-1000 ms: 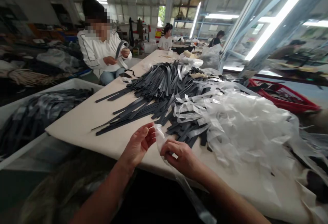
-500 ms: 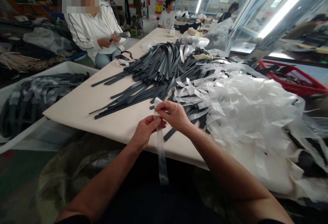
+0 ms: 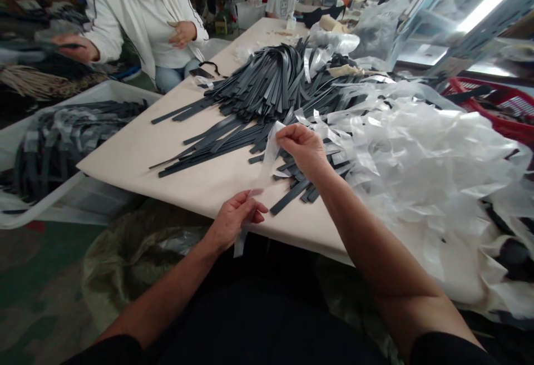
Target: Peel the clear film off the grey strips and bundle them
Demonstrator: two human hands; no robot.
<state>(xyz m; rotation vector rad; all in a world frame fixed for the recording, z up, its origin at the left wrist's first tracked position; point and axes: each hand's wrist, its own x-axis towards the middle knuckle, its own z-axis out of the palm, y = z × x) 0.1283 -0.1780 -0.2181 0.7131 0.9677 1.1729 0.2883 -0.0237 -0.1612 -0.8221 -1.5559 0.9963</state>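
Note:
A narrow clear plastic sleeve (image 3: 269,159) stretches slantwise between my two hands, over the near edge of the table. My right hand (image 3: 303,147) pinches its upper end between thumb and fingertips. Lower and to the left, my left hand (image 3: 238,217) is closed on the sleeve, and the sleeve's loose tail hangs below that hand. Beyond my hands lies a heap of dark grey flat straps (image 3: 262,84), with several more straps fanned out toward me. To the right spreads a big pile of clear plastic sleeves (image 3: 409,148).
The cream tabletop (image 3: 125,156) narrows to a corner at the left. A white bin (image 3: 125,89) of bagged straps stands beside it. At the back right sits a red basket (image 3: 492,100). A co-worker in a white jacket (image 3: 112,25) is across the corner; a sack (image 3: 100,276) lies below the table.
My hands have drawn apart: the right moved up and right with the sleeve's end, the left slightly down and left. The co-worker's hands have separated, one swinging out left.

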